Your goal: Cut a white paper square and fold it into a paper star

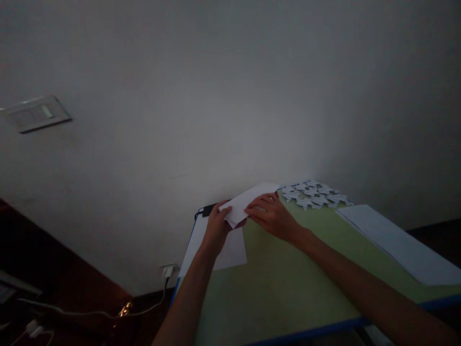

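A folded sheet of white paper point(248, 198) is held up above the table, tilted, with its layers showing at the lower left corner. My left hand point(218, 223) grips its left end, thumb on top and fingers underneath. At the paper's lower right edge, my right hand point(270, 214) has its thumb and fingertips closed on it. Beneath my left hand lies a flat white sheet point(232, 252) on the green tabletop point(281, 288).
Several small folded paper pieces point(313, 194) sit at the back right of the table. A stack of white paper point(399, 245) lies along the right side. A black object point(209, 210) rests at the back left. A cable point(144, 311) runs from a wall outlet point(168, 271).
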The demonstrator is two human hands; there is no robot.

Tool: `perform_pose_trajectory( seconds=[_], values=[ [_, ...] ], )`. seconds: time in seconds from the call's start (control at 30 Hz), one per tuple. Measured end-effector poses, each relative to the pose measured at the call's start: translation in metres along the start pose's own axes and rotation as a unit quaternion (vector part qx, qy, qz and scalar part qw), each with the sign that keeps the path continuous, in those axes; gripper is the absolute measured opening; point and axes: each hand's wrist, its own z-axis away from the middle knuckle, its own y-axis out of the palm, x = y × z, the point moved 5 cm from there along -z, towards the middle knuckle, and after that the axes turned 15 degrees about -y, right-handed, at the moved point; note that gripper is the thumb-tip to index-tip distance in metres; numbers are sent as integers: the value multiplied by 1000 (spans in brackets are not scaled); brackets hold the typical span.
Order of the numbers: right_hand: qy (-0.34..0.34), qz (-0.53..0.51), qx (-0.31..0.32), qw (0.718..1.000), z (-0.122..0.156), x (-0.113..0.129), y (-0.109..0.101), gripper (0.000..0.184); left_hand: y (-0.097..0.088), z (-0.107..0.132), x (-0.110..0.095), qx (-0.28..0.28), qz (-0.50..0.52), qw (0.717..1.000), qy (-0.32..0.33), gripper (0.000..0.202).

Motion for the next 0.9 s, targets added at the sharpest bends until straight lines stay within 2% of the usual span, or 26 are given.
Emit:
perform_pose_trajectory(
  seconds=[0.13,0.2,0.3,0.33,0.43,0.57,0.67,0.9],
  values=[
    [51,-72,-87,992,-27,-33,-28,21,10,11,-38,52,-55,996,51,68],
    [66,-155,-106,980,-50,-48,-45,23,15,13,-69,33,-92,987,124,76],
    [76,-222,-133,963,-85,-64,-70,23,30,16,-116,-8,-141,959,246,75],
    [83,-232,-153,957,-94,-68,-78,22,37,16,-129,-4,-138,954,267,74],
    [114,-260,-217,934,-109,-78,-93,22,65,19,-155,62,-126,944,300,51],
    [146,-287,-273,906,-112,-82,-100,19,84,31,-171,49,-83,924,370,32],
    [131,-294,-274,906,-114,-73,-108,33,91,43,-172,43,-85,911,401,27],
    [128,-242,-358,892,-113,-48,-142,13,97,67,-167,53,-123,906,401,24]
  ],
)
